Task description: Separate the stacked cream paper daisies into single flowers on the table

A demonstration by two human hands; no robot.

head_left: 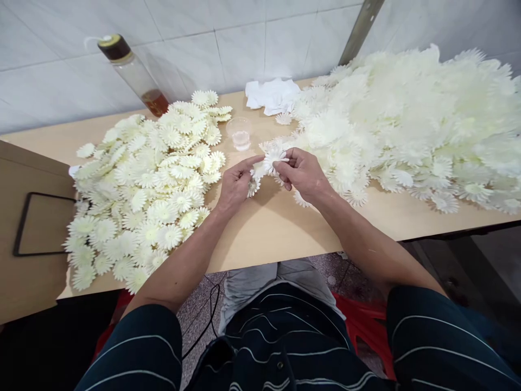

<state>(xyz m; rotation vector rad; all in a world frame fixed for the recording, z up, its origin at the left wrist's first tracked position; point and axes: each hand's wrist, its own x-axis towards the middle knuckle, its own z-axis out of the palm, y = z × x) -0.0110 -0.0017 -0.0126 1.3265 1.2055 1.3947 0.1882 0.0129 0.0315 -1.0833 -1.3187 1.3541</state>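
Observation:
Over the middle of the table, both hands meet at a white artificial flower (273,160) with narrow petals. My right hand (302,172) pinches its petals between thumb and fingers. From the other side, my left hand (238,182) is closed with its index finger reaching to the flower's edge; another small white flower (254,185) hangs at its fingertips. To the left spreads a heap of cream flowers (150,179). On the right lies a larger pile of white petal pieces (399,119). A small clear plastic cup (240,133) stands just beyond my hands.
A bottle (136,76) with dark cap and brown liquid leans against the tiled wall at back left. White crumpled tissue (272,96) lies near the wall. A wooden box (36,217) with a black handle stands at far left. The table's front edge (260,259) is close to my body.

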